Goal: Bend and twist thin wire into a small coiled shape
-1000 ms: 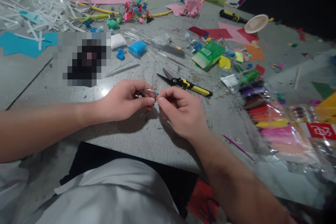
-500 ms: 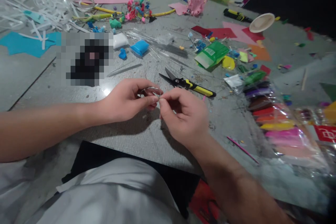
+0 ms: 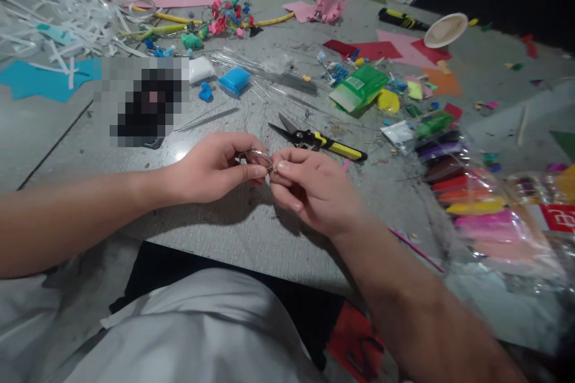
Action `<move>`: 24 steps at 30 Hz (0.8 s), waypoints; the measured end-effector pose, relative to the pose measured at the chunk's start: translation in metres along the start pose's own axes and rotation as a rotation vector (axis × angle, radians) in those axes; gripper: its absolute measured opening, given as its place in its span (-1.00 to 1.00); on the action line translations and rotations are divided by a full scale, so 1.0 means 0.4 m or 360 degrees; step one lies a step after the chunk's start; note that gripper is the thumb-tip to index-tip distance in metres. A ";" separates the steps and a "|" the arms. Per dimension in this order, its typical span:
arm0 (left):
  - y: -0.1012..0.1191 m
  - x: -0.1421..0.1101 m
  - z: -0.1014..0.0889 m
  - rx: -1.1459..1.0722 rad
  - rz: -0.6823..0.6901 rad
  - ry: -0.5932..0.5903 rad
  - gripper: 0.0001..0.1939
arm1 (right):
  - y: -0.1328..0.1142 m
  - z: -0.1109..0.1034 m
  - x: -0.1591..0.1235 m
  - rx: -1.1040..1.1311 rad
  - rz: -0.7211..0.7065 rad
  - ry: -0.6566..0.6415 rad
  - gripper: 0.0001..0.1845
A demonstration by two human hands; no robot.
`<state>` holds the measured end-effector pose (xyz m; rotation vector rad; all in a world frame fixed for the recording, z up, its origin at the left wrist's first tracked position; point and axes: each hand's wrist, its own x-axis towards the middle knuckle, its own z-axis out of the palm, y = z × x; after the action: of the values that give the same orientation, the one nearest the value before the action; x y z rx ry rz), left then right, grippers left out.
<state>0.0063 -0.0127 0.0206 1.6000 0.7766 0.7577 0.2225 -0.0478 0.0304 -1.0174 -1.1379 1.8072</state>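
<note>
Above the table's near part, my left hand point(image 3: 210, 169) is closed, thumb against fingers, on a thin silvery wire point(image 3: 257, 154) that looks bent into a loop. My right hand point(image 3: 320, 192) pinches the wire's end between thumb and fingertips, right against the left fingertips. Much of the wire is hidden by the fingers. Just beyond my hands lie cutters point(image 3: 321, 139) with black and yellow handles and spread blades. Loose straight wires point(image 3: 207, 119) rest past my left hand.
Beyond the hands are a blue clay packet point(image 3: 234, 80), a green packet point(image 3: 359, 88) and a heap of small coloured pieces point(image 3: 231, 17). White paper strips point(image 3: 85, 12) cover the far left. Bagged coloured clay point(image 3: 483, 221) lies at right, near a pink stick point(image 3: 415, 249).
My right hand has turned, its thumb now higher and its lower fingers curled beneath the wire's end. The left hand keeps its grip. The view has shifted slightly.
</note>
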 end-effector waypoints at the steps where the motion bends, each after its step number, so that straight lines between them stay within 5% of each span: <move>1: 0.003 0.000 -0.001 -0.0006 0.0004 -0.0015 -0.77 | -0.003 -0.001 0.001 0.0044 0.0017 -0.0022 -0.68; 6: 0.008 0.001 0.009 -0.0057 -0.0107 0.0089 -0.77 | 0.006 0.008 -0.012 -0.0290 -0.0194 0.0157 -0.76; 13: -0.006 -0.002 0.021 -0.0159 -0.0114 0.0175 -0.79 | 0.053 0.037 -0.025 -0.1215 -0.0978 0.0590 -0.92; 15: -0.008 -0.003 0.019 -0.0150 -0.0121 0.0164 -0.79 | 0.051 0.041 -0.023 -0.1126 -0.0894 0.0606 -0.90; 19: -0.004 -0.002 0.012 -0.0118 -0.0109 0.0133 -0.78 | 0.024 0.037 -0.016 -0.0382 -0.0259 0.0414 -0.78; 24: 0.004 0.001 -0.005 -0.0148 0.0014 -0.0029 -0.75 | -0.011 0.028 -0.002 0.0225 -0.0001 0.0138 -0.68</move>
<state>0.0050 -0.0114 0.0226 1.5259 0.7118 0.7739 0.2135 -0.0509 0.0378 -1.0014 -0.9442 1.7981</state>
